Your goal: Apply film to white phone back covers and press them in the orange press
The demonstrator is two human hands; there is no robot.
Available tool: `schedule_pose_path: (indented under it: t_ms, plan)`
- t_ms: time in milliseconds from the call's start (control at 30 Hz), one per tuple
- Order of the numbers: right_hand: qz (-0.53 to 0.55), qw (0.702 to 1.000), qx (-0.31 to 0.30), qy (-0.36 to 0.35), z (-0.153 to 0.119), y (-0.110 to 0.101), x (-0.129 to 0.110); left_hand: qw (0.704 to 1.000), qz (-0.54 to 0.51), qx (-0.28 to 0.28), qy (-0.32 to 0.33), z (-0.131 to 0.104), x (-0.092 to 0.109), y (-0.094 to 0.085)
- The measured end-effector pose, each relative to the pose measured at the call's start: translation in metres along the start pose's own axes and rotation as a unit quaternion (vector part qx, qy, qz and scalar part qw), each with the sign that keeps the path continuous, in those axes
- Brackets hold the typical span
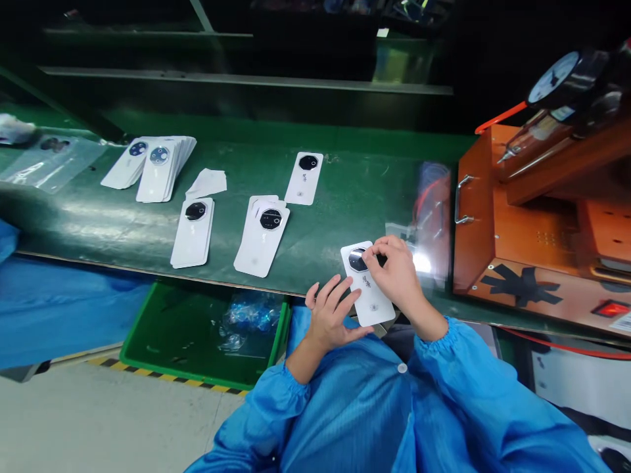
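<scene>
A white phone back cover (pixel 374 311) with a round black camera area lies tilted at the table's front edge before me. My left hand (pixel 329 315) holds it from the left, with the fingertips along its side and the thumb at its lower edge. Over the black camera area (pixel 355 259), my right hand (pixel 394 268) has thumb and forefinger pinched together. Whatever sits in that pinch is too small to make out. Further left is a small stack of similar covers (pixel 261 246), and behind it lies a single cover (pixel 303 180).
More covers (pixel 191 236) lie left, by a crumpled white sheet (pixel 208 182) and fanned stacks (pixel 156 177). An orange press with a gauge (pixel 553 77) stands right. Below the table edge is a green bin (pixel 162 335) with clear plastic. A blue sleeve (pixel 59 302) shows far left.
</scene>
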State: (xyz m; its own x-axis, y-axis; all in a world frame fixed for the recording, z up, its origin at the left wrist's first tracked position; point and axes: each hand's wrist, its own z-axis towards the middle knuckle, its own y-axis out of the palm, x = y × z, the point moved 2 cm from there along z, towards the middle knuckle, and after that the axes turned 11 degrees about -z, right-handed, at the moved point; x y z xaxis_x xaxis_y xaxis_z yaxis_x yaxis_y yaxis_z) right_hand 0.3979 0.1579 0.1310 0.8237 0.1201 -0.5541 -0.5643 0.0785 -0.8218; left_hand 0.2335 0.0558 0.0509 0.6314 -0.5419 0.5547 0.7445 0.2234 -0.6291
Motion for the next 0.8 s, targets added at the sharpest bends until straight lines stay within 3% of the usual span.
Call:
schedule_pose_path:
  t_ms: [800]
  plan:
    - [-0.093, 0.995, 0.045, -0.012, -0.0004, -0.0003, 0.0083, 0.999, 0.045, -0.017, -0.009, -0.0038, -0.003, 0.0027]
